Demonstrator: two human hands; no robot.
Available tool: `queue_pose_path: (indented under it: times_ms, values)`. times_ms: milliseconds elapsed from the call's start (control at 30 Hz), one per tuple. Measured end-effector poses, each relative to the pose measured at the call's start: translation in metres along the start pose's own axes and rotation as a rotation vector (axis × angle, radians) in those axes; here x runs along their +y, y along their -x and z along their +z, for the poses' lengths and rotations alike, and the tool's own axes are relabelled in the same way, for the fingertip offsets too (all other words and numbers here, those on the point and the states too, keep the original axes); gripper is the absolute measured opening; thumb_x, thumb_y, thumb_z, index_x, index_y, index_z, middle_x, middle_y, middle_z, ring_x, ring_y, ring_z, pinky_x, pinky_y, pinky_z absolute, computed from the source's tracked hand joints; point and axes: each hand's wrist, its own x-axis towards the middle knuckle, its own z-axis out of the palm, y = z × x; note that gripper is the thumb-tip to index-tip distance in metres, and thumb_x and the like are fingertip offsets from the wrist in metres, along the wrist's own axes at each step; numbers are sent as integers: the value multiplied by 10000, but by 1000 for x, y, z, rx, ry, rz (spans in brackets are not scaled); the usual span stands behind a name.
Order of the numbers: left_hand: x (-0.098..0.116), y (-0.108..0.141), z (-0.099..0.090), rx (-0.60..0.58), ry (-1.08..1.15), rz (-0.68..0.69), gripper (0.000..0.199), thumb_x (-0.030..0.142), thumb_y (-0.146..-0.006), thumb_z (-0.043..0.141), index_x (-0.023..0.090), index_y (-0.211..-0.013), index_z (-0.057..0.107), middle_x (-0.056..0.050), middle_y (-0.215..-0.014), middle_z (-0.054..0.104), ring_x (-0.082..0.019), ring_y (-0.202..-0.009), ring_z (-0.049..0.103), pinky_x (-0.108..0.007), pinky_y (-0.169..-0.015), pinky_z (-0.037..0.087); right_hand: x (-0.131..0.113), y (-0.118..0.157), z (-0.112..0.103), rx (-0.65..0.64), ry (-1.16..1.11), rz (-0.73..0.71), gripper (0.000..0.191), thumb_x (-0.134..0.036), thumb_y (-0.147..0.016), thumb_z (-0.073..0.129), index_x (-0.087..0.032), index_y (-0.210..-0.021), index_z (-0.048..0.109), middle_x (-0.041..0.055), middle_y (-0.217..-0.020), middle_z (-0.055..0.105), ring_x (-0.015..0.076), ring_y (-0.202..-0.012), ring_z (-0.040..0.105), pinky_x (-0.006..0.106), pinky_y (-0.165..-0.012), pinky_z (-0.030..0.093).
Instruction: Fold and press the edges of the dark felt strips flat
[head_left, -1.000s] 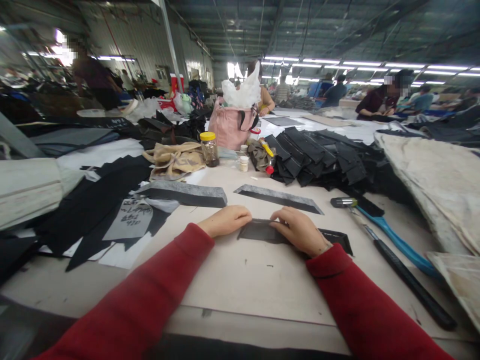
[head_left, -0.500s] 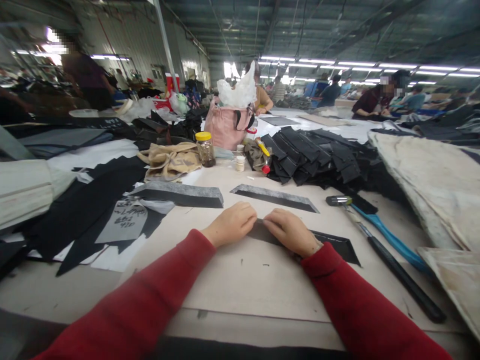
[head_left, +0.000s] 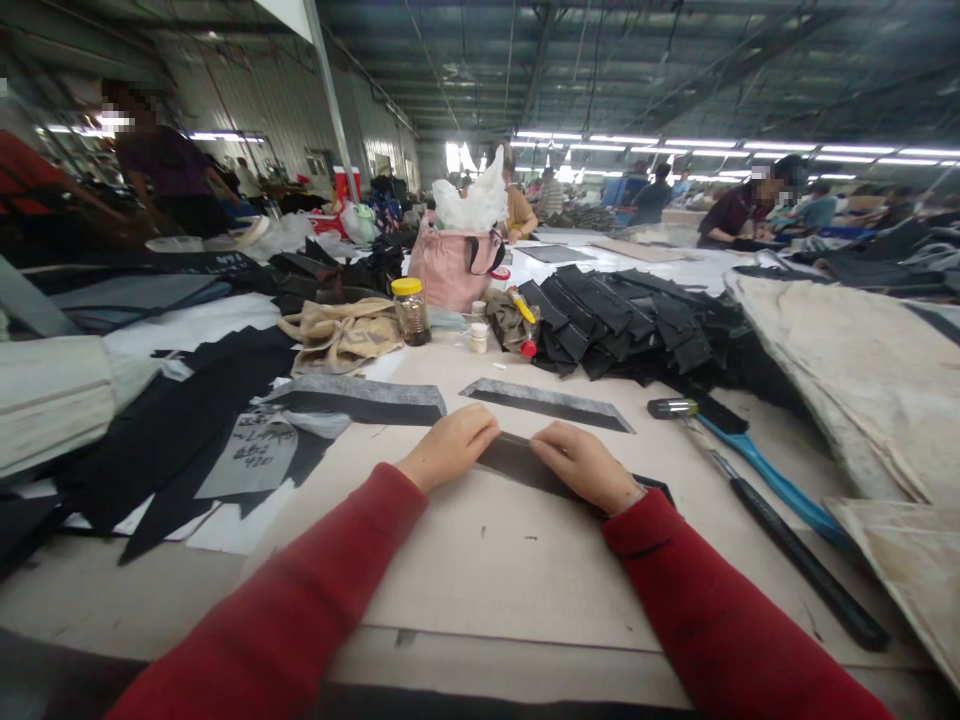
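A dark fabric strip (head_left: 517, 462) lies across the board between my hands. My left hand (head_left: 452, 446) pinches its left end, thumb and fingers together. Farther along the strip, my right hand (head_left: 583, 464) grips its edge with curled fingers and covers part of it. The strip's right end shows past my right wrist. Just beyond my hands lie two more black strips with grey upper bands, one strip on the left (head_left: 367, 400) and one strip on the right (head_left: 547, 402).
To the right lie a hammer (head_left: 795, 560) and a blue-handled brush (head_left: 780, 470). Black folded pieces (head_left: 622, 315) are heaped behind. A yellow-lidded jar (head_left: 412, 315) stands beside a tan cloth bag (head_left: 345, 335). Black fabric (head_left: 187, 410) with a handwritten grey label (head_left: 251, 455) spreads left.
My left hand has shifted slightly left, so more of the strip shows between my hands. Less of the strip's right end shows past my right wrist. The view has tilted slightly.
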Motion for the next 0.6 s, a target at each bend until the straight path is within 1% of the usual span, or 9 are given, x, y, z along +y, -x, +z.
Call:
queue_pose_path:
  times_ms: [133,233,333,433,500,600]
  values:
    - [-17,3,-11,59,-109,-22,235,236,-898,331,157,-806,531,-39,-821,542,-152,-811,497,-278,-749,410,4,0,-3,-28,16,80,244,-292,-847,424,-179,-790,632,45,-796,621,151,-759,555,270,-699,419]
    - [-23,4,-15,81,-204,-28,242,232,-900,324,152,-815,536,-46,-830,545,-159,-817,490,-293,-762,399,3,1,-4,-24,64,94,244,-274,-848,415,-172,-787,627,51,-795,615,154,-763,554,268,-697,414]
    - [-20,5,-13,63,-270,-10,225,224,-897,337,158,-860,549,-46,-864,563,-165,-841,488,-306,-778,378,1,2,-5,-3,122,40,237,-252,-849,415,-169,-769,622,52,-778,602,150,-754,545,264,-692,405]
    - [-12,5,-9,20,-273,59,203,225,-892,366,183,-917,563,-34,-903,587,-169,-895,490,-313,-801,351,-1,2,-5,9,156,-17,239,-240,-851,416,-168,-752,621,52,-761,595,150,-751,537,264,-690,398]
    - [-8,4,-7,9,-269,83,203,222,-891,372,190,-916,571,-27,-893,596,-165,-899,492,-312,-804,340,-2,1,-4,16,159,-22,240,-242,-853,417,-168,-755,623,53,-765,598,151,-754,539,264,-690,398]
    - [-9,4,-6,18,-271,69,206,220,-890,371,185,-888,574,-24,-870,598,-161,-881,495,-312,-799,336,-2,1,-5,-2,140,19,249,-264,-858,411,-172,-784,630,53,-795,615,151,-767,553,259,-697,402]
